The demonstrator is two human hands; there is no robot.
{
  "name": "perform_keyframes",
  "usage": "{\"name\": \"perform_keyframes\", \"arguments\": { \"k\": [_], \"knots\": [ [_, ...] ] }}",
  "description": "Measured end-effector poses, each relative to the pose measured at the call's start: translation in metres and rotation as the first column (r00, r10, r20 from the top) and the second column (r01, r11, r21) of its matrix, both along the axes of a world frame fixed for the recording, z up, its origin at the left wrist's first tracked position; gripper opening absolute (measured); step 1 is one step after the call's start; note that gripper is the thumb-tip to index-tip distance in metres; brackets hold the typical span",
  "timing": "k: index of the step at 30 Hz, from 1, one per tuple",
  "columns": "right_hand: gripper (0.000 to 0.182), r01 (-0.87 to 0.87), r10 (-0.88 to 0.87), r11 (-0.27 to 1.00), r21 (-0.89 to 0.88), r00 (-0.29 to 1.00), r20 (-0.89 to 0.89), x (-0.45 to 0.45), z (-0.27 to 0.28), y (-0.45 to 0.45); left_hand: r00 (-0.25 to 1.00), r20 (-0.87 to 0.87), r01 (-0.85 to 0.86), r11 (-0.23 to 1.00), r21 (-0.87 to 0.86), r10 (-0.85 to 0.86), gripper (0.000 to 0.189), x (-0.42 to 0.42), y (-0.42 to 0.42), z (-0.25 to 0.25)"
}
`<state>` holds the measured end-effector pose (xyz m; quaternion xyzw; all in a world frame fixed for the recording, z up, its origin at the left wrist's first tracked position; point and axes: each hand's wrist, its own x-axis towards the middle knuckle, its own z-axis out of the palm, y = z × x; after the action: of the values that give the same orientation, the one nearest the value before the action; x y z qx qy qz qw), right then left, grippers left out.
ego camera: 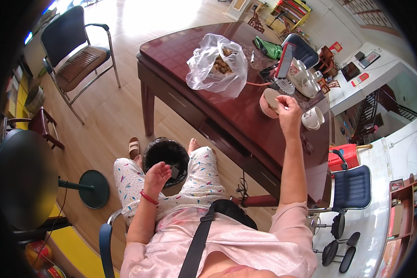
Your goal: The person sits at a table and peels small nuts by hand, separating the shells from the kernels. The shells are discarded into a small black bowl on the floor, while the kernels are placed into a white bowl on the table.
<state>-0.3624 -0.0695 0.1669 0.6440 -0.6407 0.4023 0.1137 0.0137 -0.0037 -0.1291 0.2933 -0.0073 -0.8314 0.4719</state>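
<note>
My right hand (289, 110) is at the near rim of a pink bowl (266, 105) on the dark red wooden table (226, 107). Its thumb and fingers are pinched together, and whether anything small is between them is hidden. My left hand (157, 176), with a red bangle at the wrist, hovers above my lap near a waste bin lined with a black bag (149, 153). Its fingers are loosely bent, and I see nothing in them. Farther along the table lies a crumpled clear plastic bag (203, 71), its mouth spread around unshelled peanuts (223, 65).
A white mug (312, 119) stands right of the bowl, with glasses (308, 146) nearby. Behind are a red-cased phone (285, 60), a glass dish (285, 86), several cups (307, 85) and a green bag (269, 48). Chairs (78, 64) and a fan (27, 180) stand around.
</note>
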Motion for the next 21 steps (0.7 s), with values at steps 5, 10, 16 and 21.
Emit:
{"name": "perform_keyframes", "arguments": {
  "k": [5,10,16,21],
  "knots": [
    [0.017,0.011,-0.011,0.997,-0.07,1.0,0.012,-0.004,-0.005,0.004,0.998,-0.053,-0.033,0.999,-0.013,0.032,0.012,0.007,0.001,-0.003],
    [0.016,-0.685,0.276,0.693,0.227,0.542,0.793,0.065,-0.021,0.061,0.995,-0.075,-0.063,0.998,0.021,0.064,0.012,0.017,0.0,-0.007],
    [0.027,-0.666,0.027,0.066,0.743,0.746,0.666,0.07,-0.166,0.101,0.997,-0.066,-0.026,1.0,0.013,0.027,0.015,0.018,-0.003,-0.006],
    [0.038,-0.687,-0.418,-0.035,0.726,0.669,0.614,0.056,-0.237,0.15,1.0,-0.03,0.009,0.999,0.05,-0.008,0.016,0.017,-0.005,-0.018]
  ]
}}
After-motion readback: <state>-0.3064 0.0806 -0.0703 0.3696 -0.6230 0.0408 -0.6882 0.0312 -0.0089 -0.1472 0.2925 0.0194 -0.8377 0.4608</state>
